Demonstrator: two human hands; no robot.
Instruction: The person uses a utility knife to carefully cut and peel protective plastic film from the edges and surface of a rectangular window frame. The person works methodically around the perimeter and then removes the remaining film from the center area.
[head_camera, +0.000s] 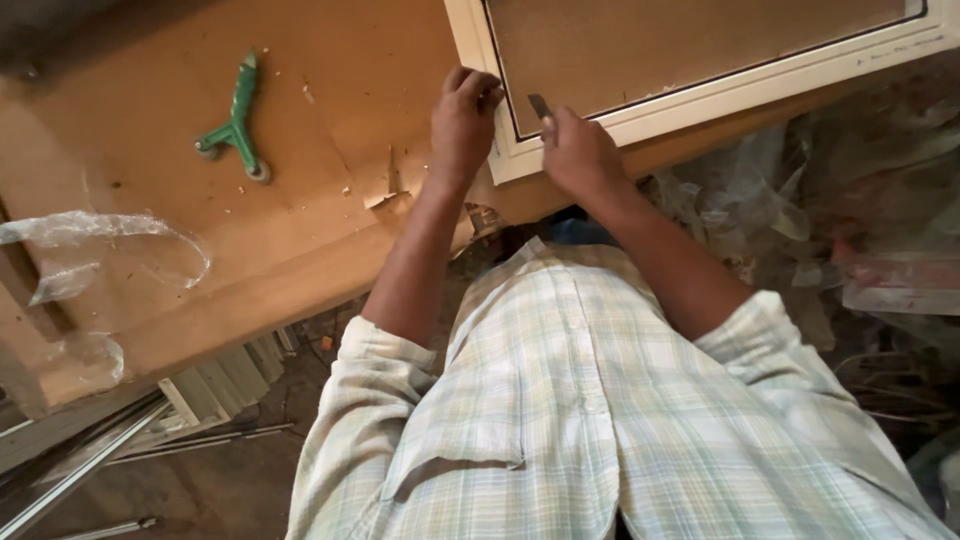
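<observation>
- Head view: I took the white frame (700, 95) lying on the brown board table (300, 200) as my landmark. Its near-left corner sat between the two hands.
- The left hand (463, 125) was curled over the frame's left rail at that corner, fingers bent and pressing down on it.
- The right hand (578, 155) was pinched shut on a small dark blade (539, 105), whose tip met the dark gasket line (720, 75) just inside the frame's near rail.
- I judged the work to be at the corner only: the dark line ran seated along the near rail toward the right, and I could not tell how the left rail stood under the fingers.
- A green roller tool (234, 125) lay well to the left of the frame, untouched, with clear plastic wrap (100, 245) farther left.
- The table's chipped edge ran just below the frame corner, so room toward the body was tight; board left of the frame was open. Scrap and plastic crowded the floor right of the frame.
</observation>
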